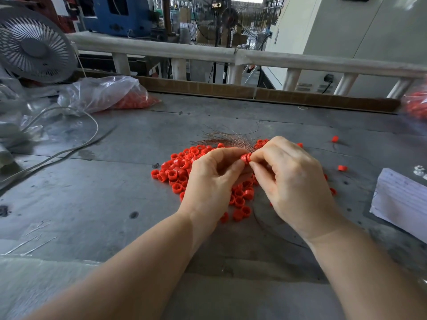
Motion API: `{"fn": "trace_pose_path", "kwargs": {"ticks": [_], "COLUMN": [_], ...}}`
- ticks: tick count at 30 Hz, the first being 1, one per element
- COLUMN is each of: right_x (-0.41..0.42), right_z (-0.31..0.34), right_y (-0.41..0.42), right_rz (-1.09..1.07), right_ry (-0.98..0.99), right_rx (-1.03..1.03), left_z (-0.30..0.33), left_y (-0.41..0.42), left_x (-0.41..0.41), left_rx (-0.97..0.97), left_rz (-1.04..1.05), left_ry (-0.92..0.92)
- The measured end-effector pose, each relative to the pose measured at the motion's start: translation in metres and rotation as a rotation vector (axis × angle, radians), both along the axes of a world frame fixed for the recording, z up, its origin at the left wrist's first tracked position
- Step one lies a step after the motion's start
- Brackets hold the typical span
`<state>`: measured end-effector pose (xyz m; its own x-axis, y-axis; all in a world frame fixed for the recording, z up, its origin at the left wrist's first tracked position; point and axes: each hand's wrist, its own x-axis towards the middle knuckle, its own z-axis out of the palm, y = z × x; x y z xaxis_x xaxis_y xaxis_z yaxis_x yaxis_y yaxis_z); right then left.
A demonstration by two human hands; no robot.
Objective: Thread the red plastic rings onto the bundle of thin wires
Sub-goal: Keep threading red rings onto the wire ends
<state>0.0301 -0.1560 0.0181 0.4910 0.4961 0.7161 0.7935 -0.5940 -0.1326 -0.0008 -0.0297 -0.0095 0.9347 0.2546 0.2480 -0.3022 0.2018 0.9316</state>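
A heap of small red plastic rings [178, 172] lies in the middle of the grey metal table [115, 181]. A bundle of thin coppery wires [226, 138] fans out to the left just beyond my hands. My left hand [212, 181] has its fingers curled and grips the near end of the wire bundle. My right hand [293, 176] pinches one red ring [246, 157] between thumb and forefinger, right against my left fingertips. Where the wire end meets the ring is hidden by my fingers.
A clear bag of red rings [111, 93] lies at the back left beside a grey fan [34, 45]. A white cable [76, 125] loops across the left. Stray rings [342, 167] and white paper [402, 199] sit on the right. A cardboard strip [265, 93] borders the far edge.
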Motion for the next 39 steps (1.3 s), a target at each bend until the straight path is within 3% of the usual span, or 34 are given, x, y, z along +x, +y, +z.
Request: {"fn": "trace_pose_path", "kwargs": {"ticks": [14,39], "right_x": [0.0007,-0.0002], "right_z": [-0.0006,-0.0018], "right_y": [-0.0001,0.0017], "right_rz": [0.012,0.058], "right_ry": [0.017,0.105], "right_rx": [-0.004,0.032], "left_z": [0.0027,0.0042], "left_y": [-0.0013,0.001], "left_x": [-0.001,-0.0016], "left_rx": [0.096,0.002], "left_rz": [0.031,-0.01], "left_ry": [-0.02,0.01]}}
